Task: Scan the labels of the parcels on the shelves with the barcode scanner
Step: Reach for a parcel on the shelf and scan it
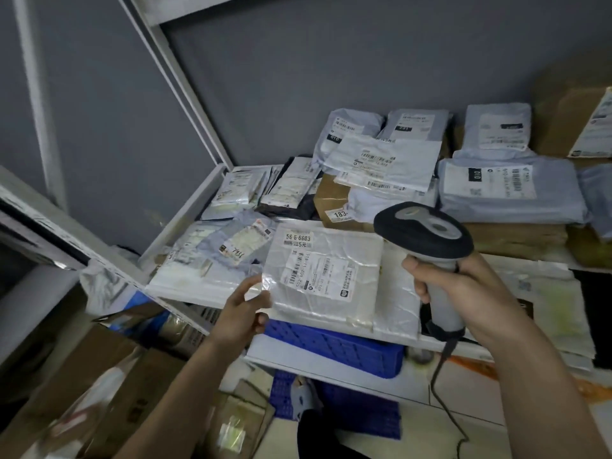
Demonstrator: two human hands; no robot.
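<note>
A flat parcel in clear plastic wrap [331,276] lies at the front of the white shelf [185,213], its label with barcodes facing up and a sticker reading 56-6-6603 near its top. My left hand [241,313] pinches the parcel's near left corner. My right hand [470,293] grips the handle of a grey and black barcode scanner [427,233], whose head is raised just right of the parcel, above its right edge. The scanner's dark cable hangs down below my wrist.
Many grey and white mailer bags [510,187] and brown cartons [566,124] fill the shelf behind. Small packets [245,240] lie at the left. Below the shelf sit blue plastic crates [341,346] and cardboard boxes [82,385]. A metal upright [185,91] slants at the left.
</note>
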